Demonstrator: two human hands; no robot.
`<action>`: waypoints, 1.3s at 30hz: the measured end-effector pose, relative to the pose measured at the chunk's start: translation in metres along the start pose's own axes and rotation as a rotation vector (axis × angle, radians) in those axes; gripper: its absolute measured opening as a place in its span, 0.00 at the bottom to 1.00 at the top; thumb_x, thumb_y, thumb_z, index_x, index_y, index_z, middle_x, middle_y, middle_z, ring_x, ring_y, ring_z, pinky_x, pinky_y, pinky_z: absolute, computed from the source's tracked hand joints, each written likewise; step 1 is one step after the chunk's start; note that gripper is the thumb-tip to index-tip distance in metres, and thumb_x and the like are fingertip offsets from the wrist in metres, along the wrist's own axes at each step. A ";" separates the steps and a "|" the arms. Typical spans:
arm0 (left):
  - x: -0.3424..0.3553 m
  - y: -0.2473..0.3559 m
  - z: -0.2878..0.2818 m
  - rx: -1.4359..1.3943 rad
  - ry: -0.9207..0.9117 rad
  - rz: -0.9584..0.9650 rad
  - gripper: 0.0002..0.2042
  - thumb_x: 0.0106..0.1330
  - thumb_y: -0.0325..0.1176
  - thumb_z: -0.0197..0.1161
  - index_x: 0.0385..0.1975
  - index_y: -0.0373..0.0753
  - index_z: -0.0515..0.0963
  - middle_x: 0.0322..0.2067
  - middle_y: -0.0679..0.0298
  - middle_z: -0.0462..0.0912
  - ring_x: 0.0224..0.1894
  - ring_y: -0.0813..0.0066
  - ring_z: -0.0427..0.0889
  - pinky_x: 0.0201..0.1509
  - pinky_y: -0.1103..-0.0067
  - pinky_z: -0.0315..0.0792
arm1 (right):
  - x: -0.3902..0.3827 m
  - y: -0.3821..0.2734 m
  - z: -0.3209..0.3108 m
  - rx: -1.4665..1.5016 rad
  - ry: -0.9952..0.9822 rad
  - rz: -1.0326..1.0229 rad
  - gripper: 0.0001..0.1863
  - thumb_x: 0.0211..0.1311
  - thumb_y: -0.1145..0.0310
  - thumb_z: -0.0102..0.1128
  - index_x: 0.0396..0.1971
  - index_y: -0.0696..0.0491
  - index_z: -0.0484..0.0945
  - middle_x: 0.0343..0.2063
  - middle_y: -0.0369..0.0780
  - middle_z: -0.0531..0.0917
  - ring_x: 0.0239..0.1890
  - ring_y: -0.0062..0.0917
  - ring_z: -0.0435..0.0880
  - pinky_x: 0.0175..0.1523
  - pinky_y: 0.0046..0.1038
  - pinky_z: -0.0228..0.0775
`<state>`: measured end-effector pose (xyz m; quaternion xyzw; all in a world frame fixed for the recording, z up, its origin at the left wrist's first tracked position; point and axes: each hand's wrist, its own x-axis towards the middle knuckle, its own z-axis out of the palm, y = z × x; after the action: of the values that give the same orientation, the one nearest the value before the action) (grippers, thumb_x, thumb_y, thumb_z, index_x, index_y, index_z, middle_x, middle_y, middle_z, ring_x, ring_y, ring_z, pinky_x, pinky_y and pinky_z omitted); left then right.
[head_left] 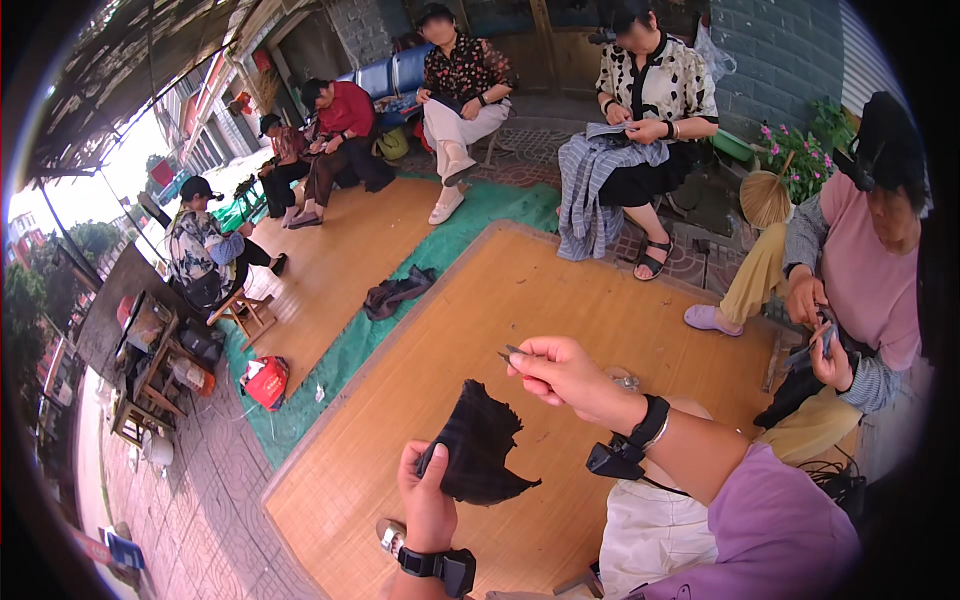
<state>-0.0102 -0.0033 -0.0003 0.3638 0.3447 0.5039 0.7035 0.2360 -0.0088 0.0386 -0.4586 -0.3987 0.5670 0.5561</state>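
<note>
Left hand [428, 505]: at lower centre of the frame. The grip is closed on the black cloth [478, 445], thumb on the near face at its left edge. The cloth is raised above the yellow mat [590, 300]; its right edge is ragged and unsupported.

Right hand [565, 378]: at centre of the frame, above and to the right of the cloth. Thumb and forefinger are pinched on a small dark tool [509, 354], its tip toward the left. The tool is apart from the cloth; its exact kind is too small to tell.

Possible faults, by judgement:
- Cloth slips or folds. Cause: support at one edge only, leaving the ragged side slack.
- Ragged edge tears further. Cause: a pull across the notches.
- Tool falls to the mat. Cause: a narrow fingertip pinch on a small part.
- Left fingers are pricked, if the tip is sharp. Cause: working close to the thumb.
- Cloth snags. Cause: contact with the bulky right wrist unit [612, 462].
</note>
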 end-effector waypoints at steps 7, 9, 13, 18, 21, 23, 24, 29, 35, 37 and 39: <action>0.000 0.001 -0.002 0.023 -0.012 0.010 0.05 0.71 0.28 0.60 0.33 0.41 0.72 0.30 0.71 0.80 0.33 0.83 0.78 0.41 0.83 0.72 | -0.001 0.000 0.000 -0.002 -0.016 -0.002 0.14 0.74 0.61 0.52 0.33 0.55 0.76 0.15 0.28 0.69 0.14 0.08 0.62 0.18 0.14 0.50; 0.000 0.000 -0.002 0.023 -0.022 0.014 0.05 0.71 0.28 0.61 0.32 0.40 0.73 0.30 0.70 0.80 0.33 0.83 0.78 0.40 0.83 0.72 | -0.002 0.000 0.001 -0.010 -0.018 -0.001 0.14 0.74 0.61 0.52 0.33 0.55 0.76 0.15 0.28 0.70 0.14 0.08 0.62 0.18 0.14 0.50; 0.001 0.001 -0.001 0.024 -0.023 0.009 0.05 0.71 0.28 0.61 0.32 0.40 0.73 0.30 0.70 0.80 0.32 0.83 0.78 0.40 0.83 0.72 | -0.002 0.002 0.006 -0.010 -0.033 0.008 0.13 0.75 0.63 0.52 0.35 0.56 0.77 0.15 0.28 0.69 0.14 0.08 0.60 0.19 0.14 0.49; 0.001 0.000 -0.002 0.019 -0.023 0.002 0.05 0.71 0.27 0.60 0.33 0.40 0.72 0.29 0.71 0.79 0.30 0.86 0.75 0.37 0.85 0.70 | -0.003 0.003 0.014 -0.020 -0.050 0.023 0.12 0.75 0.64 0.51 0.35 0.57 0.77 0.15 0.28 0.70 0.14 0.08 0.61 0.19 0.14 0.48; -0.001 0.001 0.001 0.008 -0.022 -0.002 0.05 0.71 0.27 0.60 0.32 0.40 0.71 0.29 0.71 0.79 0.30 0.87 0.75 0.37 0.85 0.70 | -0.004 0.004 0.016 -0.026 -0.054 0.029 0.12 0.75 0.64 0.51 0.35 0.57 0.77 0.15 0.28 0.69 0.14 0.08 0.61 0.19 0.14 0.48; -0.001 0.001 -0.001 0.012 -0.026 -0.001 0.05 0.71 0.28 0.61 0.32 0.40 0.72 0.30 0.70 0.80 0.31 0.85 0.76 0.39 0.84 0.71 | -0.004 0.004 0.016 -0.031 -0.052 0.032 0.12 0.75 0.64 0.51 0.35 0.57 0.77 0.15 0.28 0.69 0.14 0.08 0.60 0.19 0.14 0.48; -0.001 0.001 -0.002 0.016 -0.032 0.000 0.05 0.70 0.29 0.62 0.32 0.40 0.73 0.30 0.70 0.80 0.33 0.83 0.78 0.41 0.83 0.72 | -0.003 0.004 0.016 -0.022 -0.055 0.025 0.12 0.75 0.64 0.51 0.35 0.57 0.77 0.15 0.28 0.69 0.14 0.08 0.60 0.19 0.14 0.48; -0.002 0.003 0.003 0.015 -0.023 -0.005 0.05 0.71 0.27 0.60 0.32 0.39 0.72 0.29 0.71 0.79 0.30 0.86 0.75 0.37 0.85 0.70 | -0.004 0.003 0.016 -0.022 -0.050 0.020 0.12 0.75 0.64 0.51 0.35 0.57 0.77 0.15 0.28 0.69 0.14 0.08 0.60 0.19 0.14 0.48; 0.000 0.001 0.001 0.011 -0.023 -0.010 0.05 0.71 0.27 0.61 0.32 0.40 0.72 0.29 0.71 0.79 0.31 0.86 0.75 0.38 0.85 0.69 | -0.005 0.002 0.016 -0.016 -0.061 0.007 0.12 0.75 0.64 0.51 0.35 0.56 0.77 0.15 0.27 0.69 0.14 0.07 0.60 0.19 0.14 0.48; 0.000 0.001 0.000 0.008 -0.020 -0.011 0.05 0.71 0.27 0.61 0.32 0.40 0.72 0.29 0.71 0.79 0.31 0.87 0.75 0.38 0.86 0.69 | -0.005 0.002 0.017 -0.019 -0.055 0.014 0.12 0.75 0.64 0.51 0.35 0.57 0.77 0.15 0.27 0.69 0.14 0.07 0.60 0.19 0.14 0.48; 0.000 0.001 -0.001 0.008 -0.026 0.000 0.05 0.71 0.27 0.61 0.32 0.40 0.72 0.29 0.71 0.79 0.31 0.87 0.75 0.38 0.85 0.69 | -0.005 0.001 0.017 -0.014 -0.049 0.015 0.12 0.75 0.64 0.51 0.35 0.57 0.77 0.15 0.27 0.69 0.14 0.07 0.60 0.19 0.14 0.48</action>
<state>-0.0114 -0.0028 -0.0004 0.3732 0.3378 0.4977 0.7063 0.2194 -0.0124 0.0423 -0.4514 -0.4126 0.5796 0.5386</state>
